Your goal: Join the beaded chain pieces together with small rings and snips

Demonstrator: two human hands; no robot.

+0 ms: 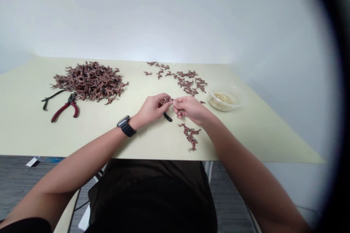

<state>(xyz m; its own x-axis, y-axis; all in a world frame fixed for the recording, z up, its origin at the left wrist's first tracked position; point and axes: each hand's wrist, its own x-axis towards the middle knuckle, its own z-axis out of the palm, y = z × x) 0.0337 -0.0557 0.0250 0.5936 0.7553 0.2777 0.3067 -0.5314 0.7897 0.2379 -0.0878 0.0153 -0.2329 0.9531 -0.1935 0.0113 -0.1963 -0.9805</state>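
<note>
Bare forearms (82,156), L hand (150,110) & R hand (189,109), fingers (175,102) pinched together on tiny bit (165,99) (type unclear)

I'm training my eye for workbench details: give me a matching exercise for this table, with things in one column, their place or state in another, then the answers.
Things:
1 red-handled pliers
2 clear plastic bowl
3 black wristwatch
4 right hand

Place or state:
A holds pale small pieces
B lies beside the big reddish-brown heap
C fingertips pinched close to the left hand
D worn on the left wrist

Pairs: 1-B, 2-A, 3-D, 4-C
</note>
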